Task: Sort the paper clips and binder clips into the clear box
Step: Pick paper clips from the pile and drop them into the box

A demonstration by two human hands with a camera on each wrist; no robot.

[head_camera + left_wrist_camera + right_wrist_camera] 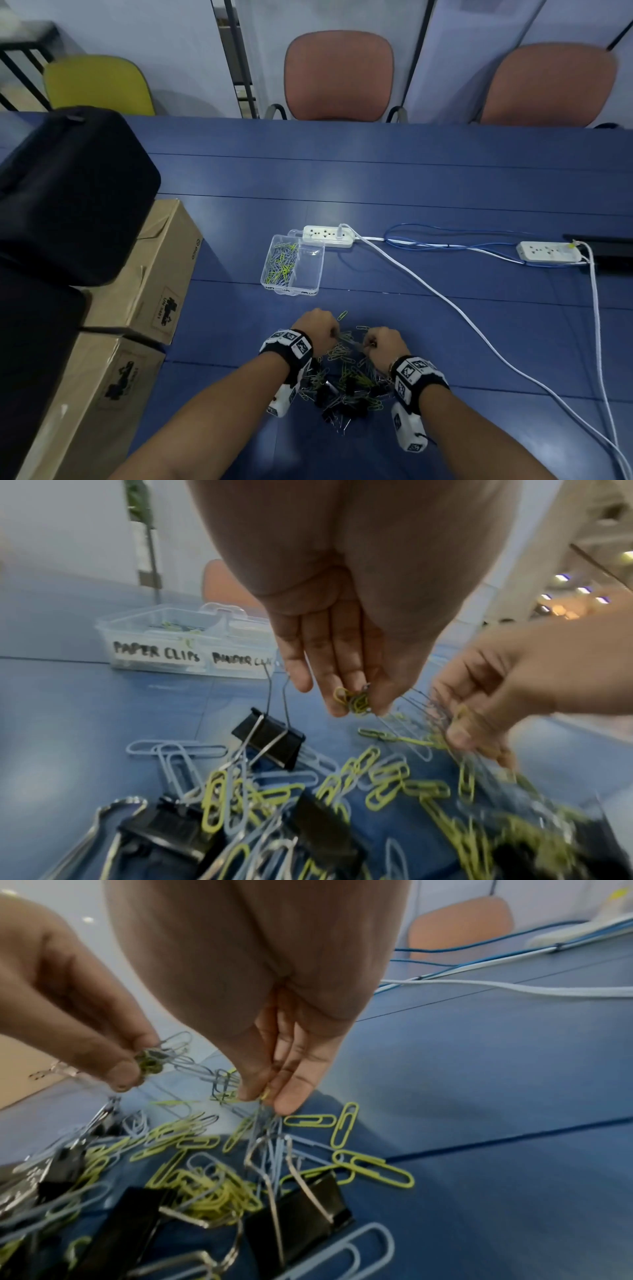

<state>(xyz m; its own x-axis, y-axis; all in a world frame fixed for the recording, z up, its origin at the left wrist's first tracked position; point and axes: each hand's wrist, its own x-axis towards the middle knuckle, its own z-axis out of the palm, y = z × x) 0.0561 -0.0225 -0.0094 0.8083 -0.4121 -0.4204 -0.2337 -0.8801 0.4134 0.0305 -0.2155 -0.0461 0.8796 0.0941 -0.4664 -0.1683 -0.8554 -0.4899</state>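
A pile of yellow-green and pale blue paper clips mixed with black binder clips lies on the blue table between my wrists. My left hand pinches a small bunch of paper clips just above the pile's far edge. My right hand pinches another bunch of paper clips beside it; strands of clips hang between the two hands. The clear box stands beyond the pile. Its left compartment, labelled PAPER CLIPS, holds paper clips; the right compartment looks empty.
Cardboard boxes and black cases fill the table's left side. Two white power strips with white and blue cables run behind the box and down the right. Chairs stand beyond the far edge.
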